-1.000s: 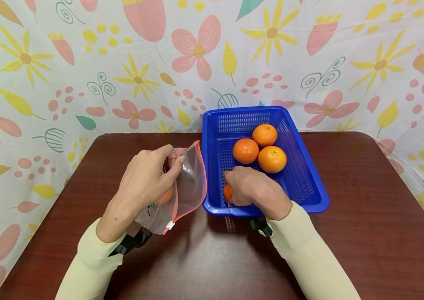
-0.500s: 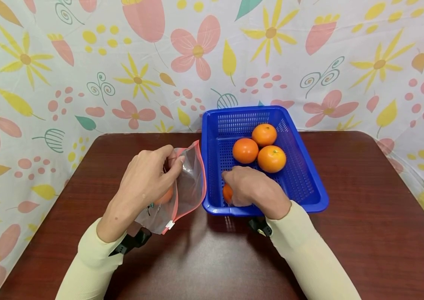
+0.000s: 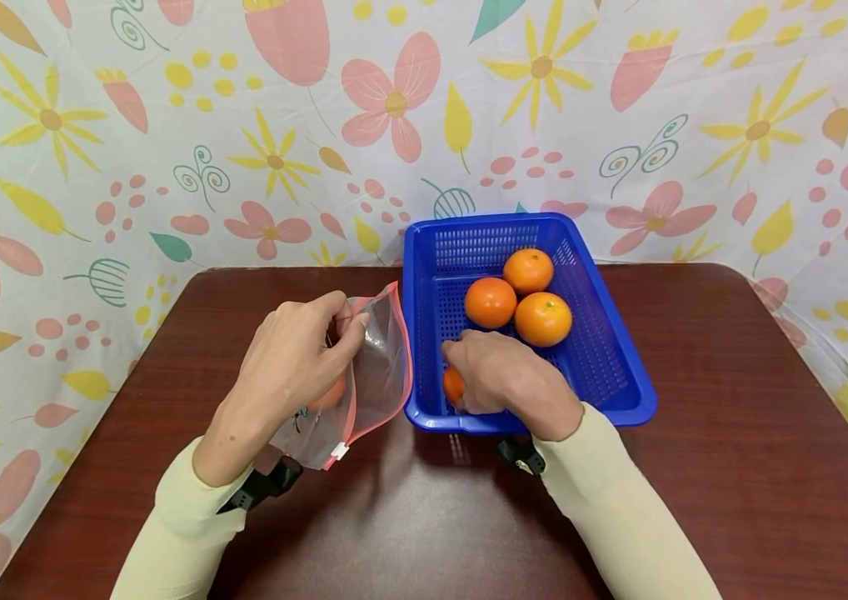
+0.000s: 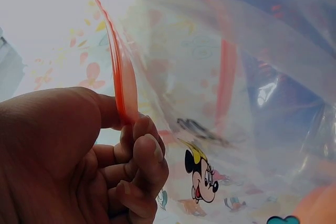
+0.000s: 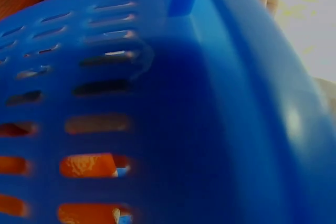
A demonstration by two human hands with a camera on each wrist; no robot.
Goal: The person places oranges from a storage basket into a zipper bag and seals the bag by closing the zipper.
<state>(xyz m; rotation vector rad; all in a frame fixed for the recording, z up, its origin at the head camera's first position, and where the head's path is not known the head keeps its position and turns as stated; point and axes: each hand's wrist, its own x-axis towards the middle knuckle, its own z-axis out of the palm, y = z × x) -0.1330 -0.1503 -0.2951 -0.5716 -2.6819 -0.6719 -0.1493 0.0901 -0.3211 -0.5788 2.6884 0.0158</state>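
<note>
My left hand (image 3: 291, 352) pinches the edge of a clear slider zip bag (image 3: 381, 375) with a coral-pink zip strip. The bag's mouth gapes toward the basket, and an orange (image 3: 330, 392) shows through its plastic. In the left wrist view, thumb and fingers hold the pink strip (image 4: 122, 80) above a printed cartoon mouse (image 4: 202, 182). Inside the blue basket (image 3: 645, 407), my right hand (image 3: 512, 379) grips an orange (image 3: 453, 386) near the front left corner; the hand covers most of it. The basket's slotted wall (image 5: 173, 129) blocks most of the right wrist view.
Three more oranges lie grouped in the basket behind my right hand: one at the back (image 3: 528, 271), one at left (image 3: 490, 302), one at right (image 3: 543, 319). The basket stands on a dark brown table (image 3: 724, 400), before a flower-printed cloth (image 3: 304, 117).
</note>
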